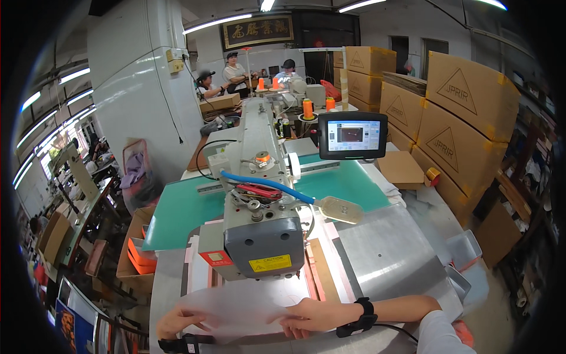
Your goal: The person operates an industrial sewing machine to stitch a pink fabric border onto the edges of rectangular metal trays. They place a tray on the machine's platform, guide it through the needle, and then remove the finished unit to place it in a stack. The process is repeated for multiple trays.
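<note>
The translucent sheet [239, 304] spans from the left hand [180, 320], curled and pinching its left edge, to the right hand [311, 316], half-closed at the opposite edge, its grip unclear through blur. A printed yellow label [270, 263] marks the sewing machine [262, 236]. Stacked cartons [463, 91] stand beside the metal bench [389, 239].

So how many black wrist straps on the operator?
2: left strap on the wrist behind the left hand, at the picture's lower edge; right strap on the wrist behind the right hand. Both wrists show.
</note>
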`<state>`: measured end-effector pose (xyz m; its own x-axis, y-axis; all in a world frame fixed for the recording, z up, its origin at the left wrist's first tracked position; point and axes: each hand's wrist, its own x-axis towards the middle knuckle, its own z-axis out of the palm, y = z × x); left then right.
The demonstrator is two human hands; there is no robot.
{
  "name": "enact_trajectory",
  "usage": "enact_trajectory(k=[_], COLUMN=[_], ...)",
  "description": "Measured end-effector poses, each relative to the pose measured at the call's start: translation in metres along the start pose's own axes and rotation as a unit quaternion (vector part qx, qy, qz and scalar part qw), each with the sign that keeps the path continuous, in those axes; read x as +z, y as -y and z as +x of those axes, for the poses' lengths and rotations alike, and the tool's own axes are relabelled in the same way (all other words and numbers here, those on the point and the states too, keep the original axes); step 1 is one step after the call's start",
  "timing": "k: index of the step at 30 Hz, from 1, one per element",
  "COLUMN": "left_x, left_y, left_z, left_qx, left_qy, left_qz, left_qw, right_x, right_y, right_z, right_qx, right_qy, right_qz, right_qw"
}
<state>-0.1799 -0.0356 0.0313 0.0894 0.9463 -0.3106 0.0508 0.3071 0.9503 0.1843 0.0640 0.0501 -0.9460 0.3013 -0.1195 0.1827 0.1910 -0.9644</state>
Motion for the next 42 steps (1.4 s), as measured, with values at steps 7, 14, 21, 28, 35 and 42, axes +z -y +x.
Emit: enact_trajectory(k=[7,14,21,28,35,42], left_x=[-0.033,-0.049,-0.039,-0.099,-0.046,-0.038], left_y=[0.001,0.006,0.005,0.072,0.051,0.049], left_z=[-0.022,-0.021,-0.012,-0.018,0.033,0.021], left_qx=[0.094,0.058,0.037,0.297,0.323,0.369], left_qy=[-0.059,-0.110,-0.111,-0.286,-0.148,-0.193], left_qz=[0.083,0.072,0.064,-0.111,-0.425,-0.051], left_qw=[0.990,0.990,0.991,0.904,0.833,0.908], right_x=[-0.062,-0.089,-0.084,-0.090,-0.106,-0.106], right_y=[-0.015,-0.070,-0.069,-0.070,-0.060,-0.058], right_z=[-0.016,0.026,0.048,0.041,-0.002,-0.025], right_qx=[0.074,0.080,0.128,0.130,0.128,0.121], right_qy=[-0.107,-0.154,-0.194,-0.168,-0.079,-0.107], right_qz=[-0.122,0.027,0.002,0.031,0.189,0.202], right_qw=[0.984,0.984,0.973,0.977,0.971,0.966])
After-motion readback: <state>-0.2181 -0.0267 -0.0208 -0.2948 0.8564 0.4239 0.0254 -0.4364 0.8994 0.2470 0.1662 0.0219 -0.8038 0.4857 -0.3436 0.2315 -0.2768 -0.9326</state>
